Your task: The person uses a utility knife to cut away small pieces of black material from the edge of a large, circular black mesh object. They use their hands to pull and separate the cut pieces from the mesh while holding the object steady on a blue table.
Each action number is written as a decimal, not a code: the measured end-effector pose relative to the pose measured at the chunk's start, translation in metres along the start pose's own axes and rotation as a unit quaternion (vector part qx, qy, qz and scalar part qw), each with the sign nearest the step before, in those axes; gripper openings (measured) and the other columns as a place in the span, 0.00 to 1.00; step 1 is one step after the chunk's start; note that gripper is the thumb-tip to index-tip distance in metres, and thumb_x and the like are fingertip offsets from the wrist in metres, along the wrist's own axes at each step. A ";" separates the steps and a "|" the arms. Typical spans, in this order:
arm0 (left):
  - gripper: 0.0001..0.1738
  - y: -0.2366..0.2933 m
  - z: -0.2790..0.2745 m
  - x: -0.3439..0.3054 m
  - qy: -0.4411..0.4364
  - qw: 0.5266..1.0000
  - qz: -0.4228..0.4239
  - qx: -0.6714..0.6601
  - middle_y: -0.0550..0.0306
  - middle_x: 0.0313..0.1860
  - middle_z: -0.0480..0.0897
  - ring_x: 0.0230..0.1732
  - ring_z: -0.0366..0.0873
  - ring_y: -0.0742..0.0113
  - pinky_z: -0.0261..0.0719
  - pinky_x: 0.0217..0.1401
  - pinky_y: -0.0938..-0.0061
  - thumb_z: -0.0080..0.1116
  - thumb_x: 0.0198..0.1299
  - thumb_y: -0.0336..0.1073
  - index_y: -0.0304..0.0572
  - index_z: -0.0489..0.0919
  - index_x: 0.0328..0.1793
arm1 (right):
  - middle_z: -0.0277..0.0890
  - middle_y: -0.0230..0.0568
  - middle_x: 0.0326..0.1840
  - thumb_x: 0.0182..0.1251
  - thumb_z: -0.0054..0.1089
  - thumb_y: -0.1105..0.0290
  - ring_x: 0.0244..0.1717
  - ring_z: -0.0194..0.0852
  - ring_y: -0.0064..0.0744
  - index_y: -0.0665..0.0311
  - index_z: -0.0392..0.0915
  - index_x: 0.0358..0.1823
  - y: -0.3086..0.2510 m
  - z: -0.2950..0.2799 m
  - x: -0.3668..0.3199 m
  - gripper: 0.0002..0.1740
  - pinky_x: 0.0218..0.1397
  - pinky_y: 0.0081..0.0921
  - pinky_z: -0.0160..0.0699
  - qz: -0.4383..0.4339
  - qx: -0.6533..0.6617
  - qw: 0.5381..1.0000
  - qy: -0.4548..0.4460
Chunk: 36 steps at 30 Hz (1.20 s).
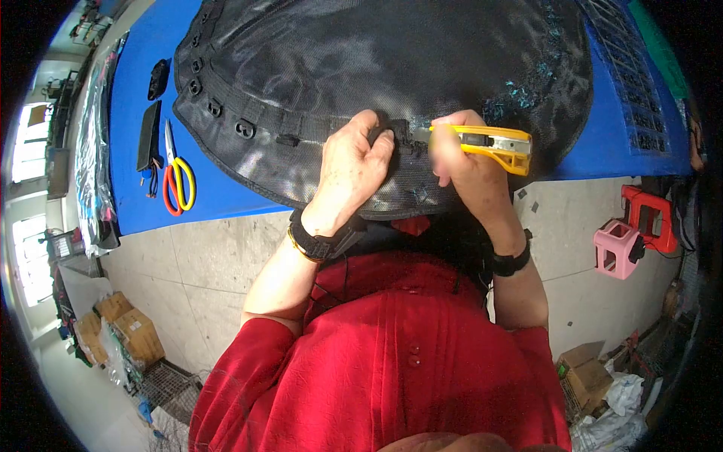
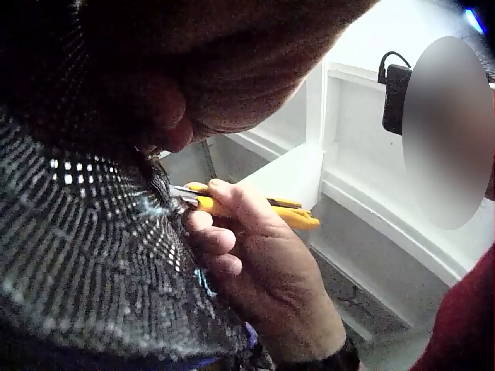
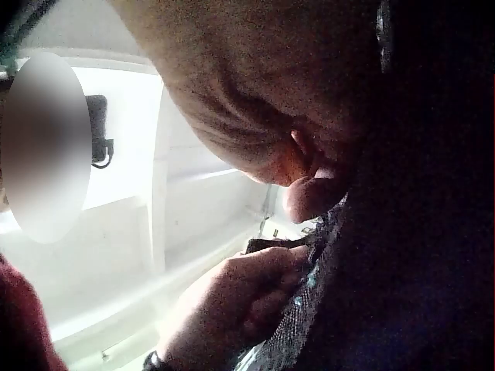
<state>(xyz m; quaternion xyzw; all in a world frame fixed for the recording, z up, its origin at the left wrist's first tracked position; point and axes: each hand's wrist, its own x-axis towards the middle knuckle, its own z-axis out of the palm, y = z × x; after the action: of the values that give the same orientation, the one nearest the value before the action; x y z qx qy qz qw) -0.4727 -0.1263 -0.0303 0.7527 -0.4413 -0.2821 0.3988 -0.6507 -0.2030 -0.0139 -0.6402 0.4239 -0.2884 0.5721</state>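
Note:
A large round piece of black mesh fabric lies before me, with a webbing band and several black plastic fittings along its left edge. My left hand pinches a dark strap on the band between thumb and fingers. Right beside it, my right hand holds yellow thread snips, their blades pointing left at the band by the left fingertips. In the left wrist view the snips' metal tips meet the fabric edge. Teal thread scraps are scattered over the mesh on the right.
On the blue table at the left lie scissors with red and yellow handles, a black pouch and a small black item. Black pieces in rows lie at the right. A pink stool and a red stool stand on the floor.

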 end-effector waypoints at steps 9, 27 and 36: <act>0.10 -0.008 0.004 0.001 0.043 0.998 0.041 0.022 0.58 0.24 0.81 0.23 0.78 0.74 0.76 0.30 0.72 0.68 0.71 0.36 0.39 0.80 0.47 | 0.82 0.36 0.33 0.82 0.59 0.67 0.27 0.80 0.18 0.64 0.79 0.56 0.005 0.003 0.002 0.10 0.30 0.19 0.80 -0.007 0.062 0.998 0.026; 0.12 0.006 0.004 -0.001 0.059 0.996 0.048 0.043 0.43 0.30 0.80 0.30 0.78 0.56 0.80 0.40 0.62 0.67 0.72 0.37 0.40 0.75 0.44 | 0.81 0.36 0.32 0.84 0.58 0.67 0.28 0.80 0.19 0.64 0.78 0.58 0.006 0.007 0.015 0.10 0.34 0.18 0.81 -0.008 0.086 0.996 0.012; 0.10 0.011 0.000 -0.001 0.034 0.997 0.040 0.053 0.32 0.33 0.84 0.42 0.86 0.28 0.82 0.42 0.48 0.62 0.74 0.36 0.38 0.74 0.47 | 0.81 0.34 0.33 0.85 0.58 0.66 0.28 0.81 0.18 0.64 0.79 0.57 0.003 0.005 0.013 0.10 0.34 0.17 0.81 -0.012 0.050 0.999 -0.004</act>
<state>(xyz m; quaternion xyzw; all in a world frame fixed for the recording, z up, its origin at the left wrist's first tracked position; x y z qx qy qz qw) -0.4779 -0.1283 -0.0206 0.7636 -0.4716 -0.2162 0.3844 -0.6411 -0.2121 -0.0193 -0.6169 0.3987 -0.3133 0.6019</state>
